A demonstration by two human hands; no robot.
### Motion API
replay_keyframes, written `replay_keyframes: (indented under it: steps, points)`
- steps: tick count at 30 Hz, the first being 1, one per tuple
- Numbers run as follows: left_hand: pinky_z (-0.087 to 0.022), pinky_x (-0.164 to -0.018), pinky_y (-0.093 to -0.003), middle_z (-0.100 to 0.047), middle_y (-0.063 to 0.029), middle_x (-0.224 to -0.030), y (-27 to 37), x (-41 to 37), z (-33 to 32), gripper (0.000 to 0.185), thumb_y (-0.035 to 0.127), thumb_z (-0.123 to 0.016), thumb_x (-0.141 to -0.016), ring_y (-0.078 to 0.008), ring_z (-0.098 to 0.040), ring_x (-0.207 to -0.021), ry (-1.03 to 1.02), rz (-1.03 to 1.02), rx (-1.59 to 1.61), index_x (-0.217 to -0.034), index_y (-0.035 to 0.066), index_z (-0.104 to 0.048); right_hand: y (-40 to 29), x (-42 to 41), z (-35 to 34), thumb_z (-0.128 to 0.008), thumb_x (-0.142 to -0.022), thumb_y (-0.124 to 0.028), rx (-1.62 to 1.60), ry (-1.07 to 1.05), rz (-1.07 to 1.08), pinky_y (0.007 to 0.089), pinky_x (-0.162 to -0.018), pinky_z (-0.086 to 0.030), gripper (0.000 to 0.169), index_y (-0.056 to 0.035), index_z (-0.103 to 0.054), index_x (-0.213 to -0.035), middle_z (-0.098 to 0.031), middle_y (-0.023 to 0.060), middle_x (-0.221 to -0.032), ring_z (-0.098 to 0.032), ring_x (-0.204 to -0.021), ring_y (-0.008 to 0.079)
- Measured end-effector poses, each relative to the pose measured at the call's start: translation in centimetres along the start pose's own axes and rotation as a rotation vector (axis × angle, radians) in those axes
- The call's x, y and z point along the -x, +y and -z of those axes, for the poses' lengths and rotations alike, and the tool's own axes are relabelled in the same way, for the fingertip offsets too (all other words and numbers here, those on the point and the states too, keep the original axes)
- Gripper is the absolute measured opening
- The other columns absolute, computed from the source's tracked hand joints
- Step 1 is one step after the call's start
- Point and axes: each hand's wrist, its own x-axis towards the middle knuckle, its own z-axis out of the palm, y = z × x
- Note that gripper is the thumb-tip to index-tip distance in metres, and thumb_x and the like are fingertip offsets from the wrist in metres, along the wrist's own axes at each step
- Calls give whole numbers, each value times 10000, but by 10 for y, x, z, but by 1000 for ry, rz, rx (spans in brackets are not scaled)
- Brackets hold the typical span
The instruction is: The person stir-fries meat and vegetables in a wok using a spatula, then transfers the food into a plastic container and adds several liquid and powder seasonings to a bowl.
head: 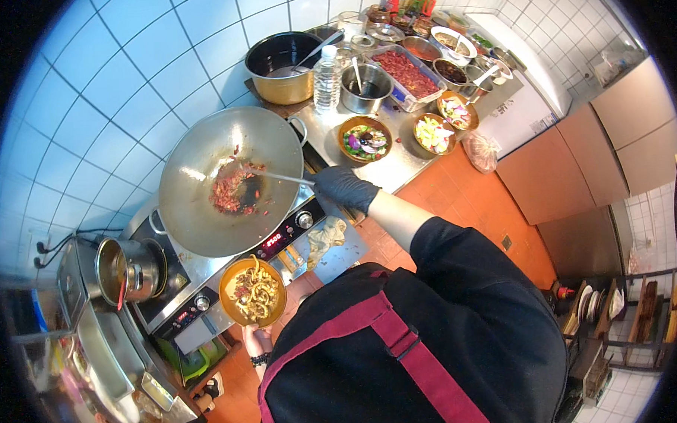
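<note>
My right hand, in a black glove, is closed around the metal handle of a cooking utensil. Its far end reaches into a large steel wok on an induction cooker. Chopped reddish food with oil lies at the wok's bottom, partly hiding the utensil's tip. Low in front of the cooker, my bare left hand grips a brown bowl from below; some of its fingers are hidden. Cooked strips of food fill that bowl.
Beyond the wok stand a deep pot, a clear plastic bottle and a tub of red meat. A bowl of cut vegetables sits on the steel counter. A crumpled cloth lies near the controls. Another person's shoe shows lower left.
</note>
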Motion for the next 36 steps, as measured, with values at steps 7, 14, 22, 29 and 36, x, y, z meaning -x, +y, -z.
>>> replay_keyframes:
  steps: [7,14,22,29,36]
  points:
    - [-485,-678,-318,-482,-70,-1109,1,5,6,426,54,-468,-691,-201,-513,-935,5,-5,20,-1113,59,-418,-6,-18,-54,-457,-788,-147,-715,52,-95,296,-450,-419,221,0,-524,-940,-548,70,-615,-515,-493,179]
    - [-522,-591,-295,-494,-73,-1074,10,12,-12,429,36,-466,-693,-194,-520,-914,205,-43,23,-1119,61,-416,-15,-55,-53,-422,-840,-215,-916,-45,-83,304,-752,-386,304,-18,-510,-1053,-557,122,-945,-520,-847,187]
    - [-531,-594,-294,-490,-80,-1080,7,16,-7,464,14,-421,-700,-199,-535,-865,192,-73,105,-1160,68,-394,-55,-4,39,-423,-820,-205,338,-142,113,335,-572,-429,297,-119,-543,-1078,-577,167,-700,-570,-647,265]
    - [-486,-570,-251,-535,-78,-939,7,9,-17,428,-42,-430,-691,-156,-529,-755,196,-129,183,-1111,43,-435,-4,8,-5,-436,-806,-238,131,-232,28,425,-608,-430,259,-19,-574,-808,-569,211,-727,-556,-671,362]
    - [-515,-605,-302,-529,-76,-992,7,7,-12,425,-46,-420,-683,-181,-553,-813,132,-119,157,-1096,49,-450,58,-62,-89,-435,-843,-198,-380,152,-38,262,-586,-428,353,-93,-463,-1180,-587,53,-805,-523,-647,141]
